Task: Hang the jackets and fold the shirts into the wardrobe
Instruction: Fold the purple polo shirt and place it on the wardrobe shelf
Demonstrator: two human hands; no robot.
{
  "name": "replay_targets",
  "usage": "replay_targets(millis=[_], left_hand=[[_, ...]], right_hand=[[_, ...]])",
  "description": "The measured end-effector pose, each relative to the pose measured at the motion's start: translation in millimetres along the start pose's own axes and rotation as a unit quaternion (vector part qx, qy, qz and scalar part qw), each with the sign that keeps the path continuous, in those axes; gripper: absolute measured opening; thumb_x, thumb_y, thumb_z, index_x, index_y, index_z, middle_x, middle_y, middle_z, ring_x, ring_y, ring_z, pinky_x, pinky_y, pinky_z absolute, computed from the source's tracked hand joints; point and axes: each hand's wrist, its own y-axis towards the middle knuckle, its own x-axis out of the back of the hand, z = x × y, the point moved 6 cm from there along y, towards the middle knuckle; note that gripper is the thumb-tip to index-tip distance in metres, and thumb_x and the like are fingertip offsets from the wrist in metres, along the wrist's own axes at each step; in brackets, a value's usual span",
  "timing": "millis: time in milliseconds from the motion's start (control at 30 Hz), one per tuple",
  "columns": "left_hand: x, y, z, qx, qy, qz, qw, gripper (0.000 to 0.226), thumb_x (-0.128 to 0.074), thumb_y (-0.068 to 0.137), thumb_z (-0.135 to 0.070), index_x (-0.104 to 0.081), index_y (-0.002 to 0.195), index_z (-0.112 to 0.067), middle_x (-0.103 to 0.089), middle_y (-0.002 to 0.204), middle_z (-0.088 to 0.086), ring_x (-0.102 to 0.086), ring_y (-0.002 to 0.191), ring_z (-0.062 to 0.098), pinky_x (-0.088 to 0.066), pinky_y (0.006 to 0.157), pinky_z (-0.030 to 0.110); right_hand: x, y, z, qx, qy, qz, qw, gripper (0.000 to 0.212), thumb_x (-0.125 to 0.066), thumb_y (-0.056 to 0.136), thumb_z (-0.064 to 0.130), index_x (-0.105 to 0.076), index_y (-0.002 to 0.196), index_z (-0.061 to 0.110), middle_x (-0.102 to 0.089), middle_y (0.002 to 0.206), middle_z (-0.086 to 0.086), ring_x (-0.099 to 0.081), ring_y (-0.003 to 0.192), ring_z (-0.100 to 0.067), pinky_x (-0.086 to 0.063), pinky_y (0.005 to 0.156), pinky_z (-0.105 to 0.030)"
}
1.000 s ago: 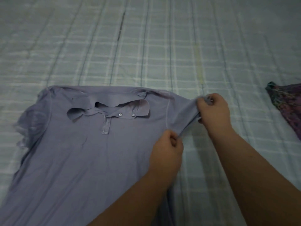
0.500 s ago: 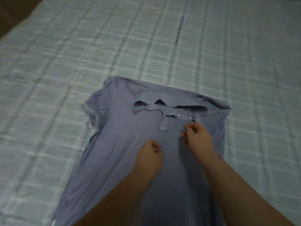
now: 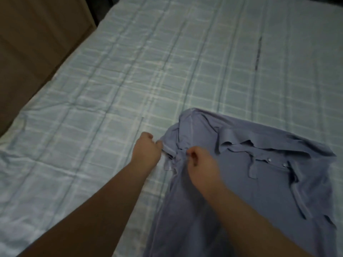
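- Polo shirt (image 3: 259,182): lavender, face-up on plaid bedsheet (image 3: 130,80), far sleeve folded in.
- Left hand (image 3: 146,152): fingers pinched on near sleeve hem.
- Right hand (image 3: 201,166): fingers curled, gripping sleeve fabric.

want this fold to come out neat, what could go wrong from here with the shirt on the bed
1. Both the left hand and right hand pinch the bunched left sleeve; folding it in as is could trap creases.
2. The collar lies twisted and open, so it may set crooked.
3. The shirt lies askew on the rumpled bed sheet, which could skew the fold.
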Motion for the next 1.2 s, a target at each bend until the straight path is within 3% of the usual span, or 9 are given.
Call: replay_targets(millis=[67, 133, 200, 333, 533, 667, 833, 1033, 1200], left_hand=[[-7, 20, -13, -0.025, 0.040, 0.034, 0.998, 0.043, -0.063, 0.087, -0.036, -0.057, 0.115, -0.005, -0.068, 0.107, 0.012, -0.065, 0.099, 0.029, -0.050, 0.087, 0.026], [-18, 30, -27, -0.059, 0.059, 0.073, 0.994, 0.023, -0.064, 0.090, -0.030, -0.061, 0.083, -0.009, -0.061, 0.077, 0.003, -0.060, 0.075, 0.020, -0.039, 0.057, 0.011], [-25, 38, -32, -0.081, 0.080, 0.108, 0.988, 0.029, -0.064, 0.090, -0.023, -0.061, 0.069, -0.003, -0.053, 0.061, 0.002, -0.052, 0.059, 0.014, -0.032, 0.042, 0.017], [-8, 51, -34, -0.095, 0.065, 0.120, 0.986, 0.012, -0.060, 0.086, -0.020, -0.065, 0.076, -0.014, -0.060, 0.074, -0.001, -0.056, 0.073, 0.016, -0.037, 0.061, 0.024], [40, 71, -28, -0.103, -0.065, 0.087, 0.989, 0.012, -0.063, 0.087, -0.025, -0.061, 0.076, -0.020, -0.061, 0.066, -0.001, -0.057, 0.064, 0.017, -0.047, 0.062, 0.030], [44, 83, -8, -0.128, 0.012, 0.066, 0.990, 0.015, -0.064, 0.091, -0.025, -0.059, 0.085, -0.012, -0.058, 0.075, 0.000, -0.057, 0.072, 0.019, -0.043, 0.059, 0.020], [40, 84, 7, -0.127, 0.094, 0.001, 0.987, 0.026, -0.064, 0.092, -0.030, -0.057, 0.079, -0.009, -0.051, 0.068, -0.003, -0.047, 0.063, 0.012, -0.032, 0.049, 0.014], [42, 62, -39, -0.127, 0.077, 0.009, 0.989, 0.036, -0.066, 0.088, -0.039, -0.050, 0.064, -0.017, -0.052, 0.061, -0.003, -0.049, 0.057, 0.008, -0.032, 0.047, 0.015], [8, 22, -111, -0.165, -0.010, 0.019, 0.986, 0.036, -0.064, 0.092, -0.034, -0.043, 0.067, -0.018, -0.048, 0.062, -0.003, -0.045, 0.056, 0.008, -0.033, 0.053, 0.026]], right_hand=[[-21, -1, 8, 0.020, -0.006, -0.012, 1.000, 0.013, -0.052, 0.093, 0.021, -0.062, 0.098, 0.014, -0.058, 0.092, 0.001, -0.054, 0.088, -0.018, -0.046, 0.085, -0.036], [-31, -5, 15, 0.036, -0.035, -0.035, 0.998, 0.018, -0.054, 0.092, 0.022, -0.061, 0.106, 0.015, -0.055, 0.101, 0.000, -0.049, 0.094, -0.016, -0.046, 0.089, -0.035], [-32, -10, 22, 0.053, -0.077, -0.069, 0.993, 0.028, -0.054, 0.092, 0.023, -0.060, 0.117, 0.012, -0.058, 0.113, -0.003, -0.050, 0.103, -0.018, -0.046, 0.095, -0.033], [-32, -9, 22, 0.044, -0.097, -0.067, 0.992, 0.052, -0.044, 0.090, 0.030, -0.051, 0.137, 0.010, -0.047, 0.145, -0.009, -0.043, 0.132, -0.025, -0.036, 0.112, -0.040], [-42, 10, 52, 0.103, -0.134, -0.008, 0.986, 0.060, -0.021, 0.096, 0.037, -0.033, 0.152, 0.016, -0.027, 0.161, -0.006, -0.022, 0.149, -0.022, -0.017, 0.122, -0.037], [-80, 17, 46, 0.105, -0.255, 0.025, 0.961, 0.062, -0.025, 0.096, 0.038, -0.025, 0.155, 0.019, -0.021, 0.163, -0.007, -0.024, 0.148, -0.028, -0.021, 0.120, -0.051], [-112, 21, 32, 0.081, -0.314, 0.031, 0.945, 0.064, -0.020, 0.097, 0.042, -0.012, 0.158, 0.020, -0.003, 0.165, -0.005, -0.006, 0.152, -0.028, -0.005, 0.120, -0.055], [-93, 17, 38, 0.086, -0.219, 0.053, 0.970, 0.066, -0.019, 0.095, 0.043, -0.015, 0.157, 0.018, -0.012, 0.165, -0.005, -0.011, 0.151, -0.025, -0.010, 0.122, -0.051], [-34, -7, 24, 0.004, 0.001, -0.052, 0.999, 0.066, -0.022, 0.094, 0.045, -0.031, 0.152, 0.015, -0.028, 0.159, -0.001, -0.021, 0.147, -0.015, -0.018, 0.122, -0.036]])
